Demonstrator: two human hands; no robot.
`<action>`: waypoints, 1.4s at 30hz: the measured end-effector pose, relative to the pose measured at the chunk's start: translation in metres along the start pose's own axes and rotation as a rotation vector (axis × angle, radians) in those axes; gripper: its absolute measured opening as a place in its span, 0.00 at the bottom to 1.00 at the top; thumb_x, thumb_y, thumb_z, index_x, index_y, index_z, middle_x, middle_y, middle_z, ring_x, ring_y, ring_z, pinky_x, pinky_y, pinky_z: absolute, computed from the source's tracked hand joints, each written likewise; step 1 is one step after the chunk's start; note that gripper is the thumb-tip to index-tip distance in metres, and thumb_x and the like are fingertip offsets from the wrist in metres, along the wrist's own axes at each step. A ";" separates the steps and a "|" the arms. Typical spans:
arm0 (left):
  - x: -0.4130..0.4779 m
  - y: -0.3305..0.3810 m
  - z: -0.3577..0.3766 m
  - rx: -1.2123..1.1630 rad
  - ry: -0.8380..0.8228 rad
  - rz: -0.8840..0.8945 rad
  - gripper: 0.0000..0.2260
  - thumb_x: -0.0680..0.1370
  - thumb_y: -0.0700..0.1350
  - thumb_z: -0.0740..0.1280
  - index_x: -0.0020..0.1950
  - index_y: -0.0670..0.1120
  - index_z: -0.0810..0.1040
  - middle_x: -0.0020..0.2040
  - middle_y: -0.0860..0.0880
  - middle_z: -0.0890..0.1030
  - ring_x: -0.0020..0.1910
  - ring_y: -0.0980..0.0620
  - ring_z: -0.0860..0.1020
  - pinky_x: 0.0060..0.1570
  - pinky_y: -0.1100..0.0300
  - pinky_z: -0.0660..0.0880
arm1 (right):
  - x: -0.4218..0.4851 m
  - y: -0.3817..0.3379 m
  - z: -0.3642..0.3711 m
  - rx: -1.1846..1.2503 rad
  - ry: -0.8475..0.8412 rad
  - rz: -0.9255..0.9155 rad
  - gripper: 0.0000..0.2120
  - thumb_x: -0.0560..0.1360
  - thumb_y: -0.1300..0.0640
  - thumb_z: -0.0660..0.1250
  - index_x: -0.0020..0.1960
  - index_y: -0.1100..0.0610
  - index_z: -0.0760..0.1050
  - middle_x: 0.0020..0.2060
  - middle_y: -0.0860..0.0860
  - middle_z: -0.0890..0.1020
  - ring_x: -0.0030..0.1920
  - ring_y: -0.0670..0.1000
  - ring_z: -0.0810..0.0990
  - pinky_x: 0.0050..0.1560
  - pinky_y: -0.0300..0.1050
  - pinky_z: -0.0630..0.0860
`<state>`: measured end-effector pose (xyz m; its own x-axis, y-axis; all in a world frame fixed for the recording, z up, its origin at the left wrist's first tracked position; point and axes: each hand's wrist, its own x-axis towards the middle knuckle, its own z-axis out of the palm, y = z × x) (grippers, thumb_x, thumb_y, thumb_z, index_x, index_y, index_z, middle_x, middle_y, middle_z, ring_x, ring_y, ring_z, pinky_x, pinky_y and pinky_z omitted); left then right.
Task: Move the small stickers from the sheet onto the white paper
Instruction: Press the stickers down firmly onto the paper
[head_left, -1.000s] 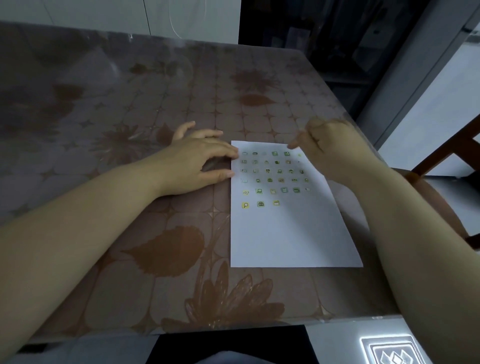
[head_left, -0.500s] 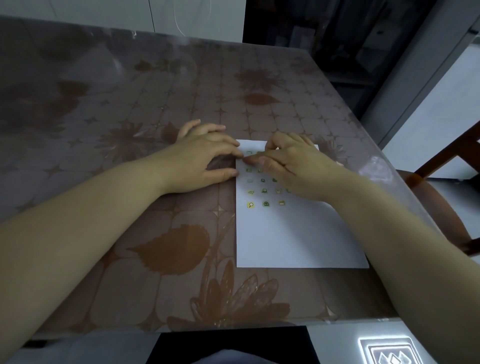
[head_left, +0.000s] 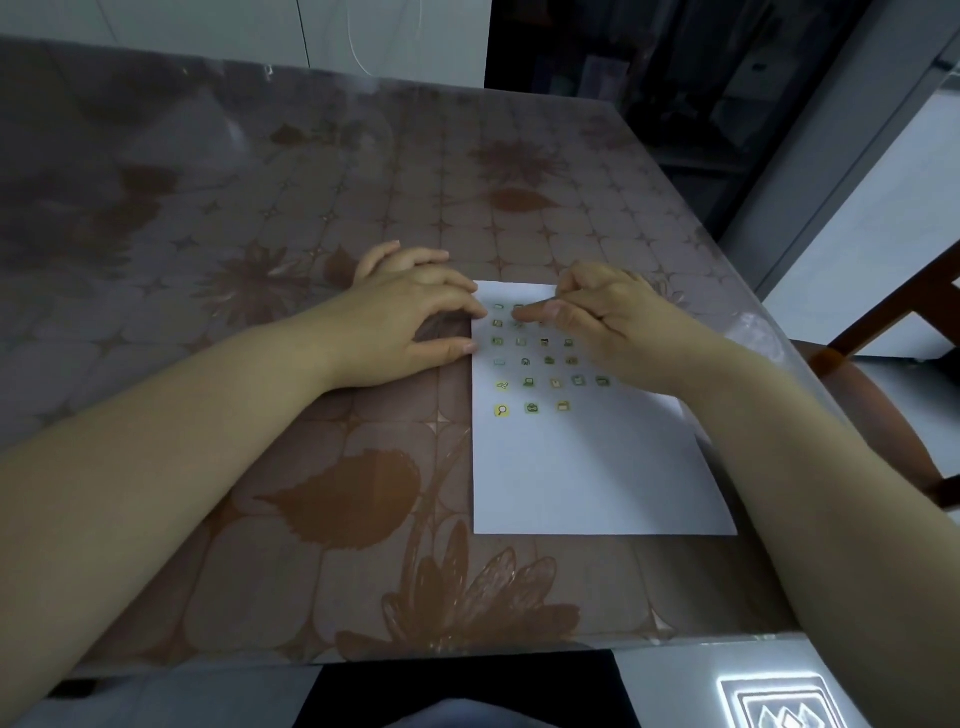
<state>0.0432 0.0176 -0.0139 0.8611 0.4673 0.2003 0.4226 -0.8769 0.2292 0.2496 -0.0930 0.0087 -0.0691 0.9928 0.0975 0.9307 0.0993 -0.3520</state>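
The white paper (head_left: 587, 467) lies on the table in front of me, right of centre. Several small green and yellow stickers (head_left: 530, 383) sit on its upper half in rows. My left hand (head_left: 410, 322) rests on the table at the paper's left edge, with arched fingertips touching that edge. My right hand (head_left: 608, 322) lies over the paper's upper right part. One of its fingertips presses down near a sticker in the top row, and the hand covers the stickers under it. I cannot make out the sticker sheet.
The table (head_left: 311, 208) has a brown flower-patterned cover under clear plastic. Its right edge runs close beside the paper. A wooden chair (head_left: 883, 364) stands just past that edge. Something glossy and transparent (head_left: 753, 327) lies near the right edge.
My right hand came from the paper's upper right corner onto the sticker rows and now presses near the top row. My left hand has stayed at the paper's left edge.
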 end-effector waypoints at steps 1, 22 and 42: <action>0.000 0.000 0.000 0.002 -0.002 -0.001 0.24 0.71 0.62 0.55 0.64 0.58 0.73 0.69 0.57 0.69 0.73 0.55 0.54 0.69 0.56 0.39 | 0.000 -0.001 0.000 -0.017 -0.012 -0.001 0.16 0.81 0.50 0.51 0.62 0.43 0.74 0.45 0.47 0.70 0.50 0.47 0.68 0.58 0.40 0.58; 0.000 0.003 -0.001 -0.010 0.001 -0.001 0.23 0.71 0.62 0.55 0.64 0.57 0.73 0.69 0.57 0.69 0.73 0.56 0.54 0.68 0.58 0.38 | 0.002 -0.006 -0.002 -0.109 -0.061 0.001 0.17 0.80 0.51 0.51 0.63 0.42 0.73 0.45 0.47 0.69 0.49 0.44 0.65 0.55 0.36 0.51; -0.001 0.002 -0.001 0.005 -0.005 0.005 0.24 0.71 0.62 0.55 0.66 0.58 0.70 0.67 0.58 0.71 0.73 0.55 0.57 0.70 0.54 0.39 | -0.004 0.008 -0.010 0.108 -0.076 0.125 0.15 0.77 0.46 0.55 0.54 0.44 0.80 0.38 0.43 0.71 0.43 0.44 0.69 0.48 0.38 0.64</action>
<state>0.0425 0.0154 -0.0129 0.8647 0.4625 0.1962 0.4198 -0.8797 0.2235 0.2612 -0.0965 0.0143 0.0139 0.9996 -0.0229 0.8899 -0.0229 -0.4555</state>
